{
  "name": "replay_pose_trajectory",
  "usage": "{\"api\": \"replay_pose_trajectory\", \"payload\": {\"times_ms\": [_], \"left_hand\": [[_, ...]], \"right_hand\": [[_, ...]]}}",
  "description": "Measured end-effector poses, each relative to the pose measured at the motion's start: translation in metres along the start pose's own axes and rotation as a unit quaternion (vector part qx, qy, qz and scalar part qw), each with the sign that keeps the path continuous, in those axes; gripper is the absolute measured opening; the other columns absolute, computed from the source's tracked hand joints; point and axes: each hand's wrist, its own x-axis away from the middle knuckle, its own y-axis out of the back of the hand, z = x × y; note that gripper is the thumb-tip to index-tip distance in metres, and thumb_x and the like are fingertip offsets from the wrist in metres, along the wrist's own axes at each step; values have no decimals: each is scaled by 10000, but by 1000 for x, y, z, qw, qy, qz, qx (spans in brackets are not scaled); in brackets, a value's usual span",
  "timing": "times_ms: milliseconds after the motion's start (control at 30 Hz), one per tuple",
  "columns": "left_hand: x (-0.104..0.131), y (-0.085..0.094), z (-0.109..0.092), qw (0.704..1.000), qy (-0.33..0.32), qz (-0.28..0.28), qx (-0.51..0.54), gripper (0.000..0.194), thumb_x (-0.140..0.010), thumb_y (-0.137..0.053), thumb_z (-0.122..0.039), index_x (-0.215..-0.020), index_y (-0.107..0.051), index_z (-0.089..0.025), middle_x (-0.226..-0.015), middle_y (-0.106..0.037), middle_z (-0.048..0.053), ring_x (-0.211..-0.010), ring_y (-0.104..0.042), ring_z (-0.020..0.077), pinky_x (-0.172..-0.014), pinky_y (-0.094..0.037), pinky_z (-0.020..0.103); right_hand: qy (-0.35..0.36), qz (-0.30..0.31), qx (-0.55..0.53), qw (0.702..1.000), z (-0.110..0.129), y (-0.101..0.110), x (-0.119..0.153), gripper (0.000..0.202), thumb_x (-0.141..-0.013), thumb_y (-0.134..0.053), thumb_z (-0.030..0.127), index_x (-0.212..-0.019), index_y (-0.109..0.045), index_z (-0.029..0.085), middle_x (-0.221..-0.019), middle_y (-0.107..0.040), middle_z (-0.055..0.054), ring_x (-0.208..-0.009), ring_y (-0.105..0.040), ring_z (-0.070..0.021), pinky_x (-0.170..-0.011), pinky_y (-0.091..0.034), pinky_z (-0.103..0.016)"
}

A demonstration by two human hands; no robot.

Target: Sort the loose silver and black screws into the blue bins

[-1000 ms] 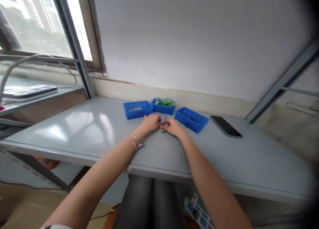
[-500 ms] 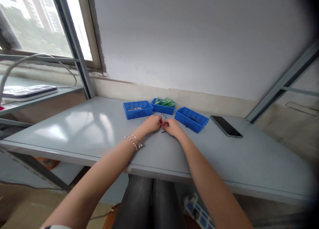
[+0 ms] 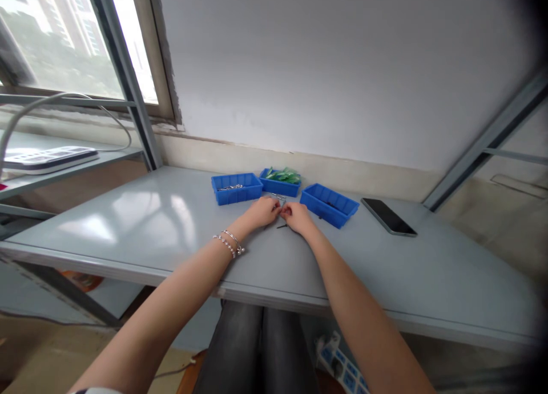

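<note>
My left hand (image 3: 264,211) and my right hand (image 3: 296,217) meet fingertip to fingertip over the grey table. Both are closed in a pinch, and whatever sits between the fingers is too small to make out. A thin dark stick-like piece (image 3: 282,226) lies on the table just below my right hand. Slim silvery pieces (image 3: 279,197) lie just beyond my fingers. Behind my hands stand a blue bin (image 3: 238,195) with small metal parts, another blue bin (image 3: 280,187) heaped with green packets (image 3: 286,176), and a third blue bin (image 3: 327,212) with small dark parts.
A black-screened phone (image 3: 389,217) lies on the right of the table (image 3: 141,234). One small dark bit (image 3: 320,217) rests by the third bin's front. A white-and-dark device (image 3: 51,159) sits on the left shelf, near a grey cable. Metal posts rise on both sides.
My fingertips have shifted slightly to the right, still pinched close together. The bins, the phone and the loose pieces stay where they were.
</note>
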Motion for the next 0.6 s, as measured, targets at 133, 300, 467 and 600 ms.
{"api": "replay_pose_trajectory", "payload": {"times_ms": [133, 300, 467, 600], "left_hand": [[-1, -2, 1, 1000, -3, -5, 0, 232, -826, -410, -259, -876, -605, -143, -865, -587, 96, -830, -540, 190, -765, -433, 303], [-4, -5, 5, 1000, 2, 1, -1, 235, -834, -402, -269, -874, -598, -145, -856, -579, 95, -847, -534, 198, -772, -432, 313], [-3, -5, 5, 1000, -2, -2, 7, 243, -836, -401, -291, -870, -594, -149, -858, -580, 95, -855, -534, 202, -776, -432, 324], [-2, -3, 3, 1000, -6, -1, 11, 220, -817, -425, -259, -894, -599, -150, -873, -579, 90, -840, -533, 187, -779, -430, 310]], "right_hand": [[2, -16, 2, 1000, -2, -1, -1, 37, -733, -559, 138, -714, -585, 156, -720, -577, -45, -689, -494, -150, -636, -327, -251], [-13, -32, -49, 998, -1, 0, -1, 39, -746, -543, 128, -711, -548, 146, -711, -564, -32, -687, -490, -128, -632, -322, -226], [-59, -59, -110, 990, 3, 4, -1, 56, -752, -498, 106, -718, -514, 148, -669, -538, -9, -647, -477, -110, -619, -314, -209], [-83, -69, -141, 984, 5, 5, -1, 47, -752, -479, 126, -722, -498, 157, -642, -517, 3, -620, -463, -113, -596, -304, -214]]}}
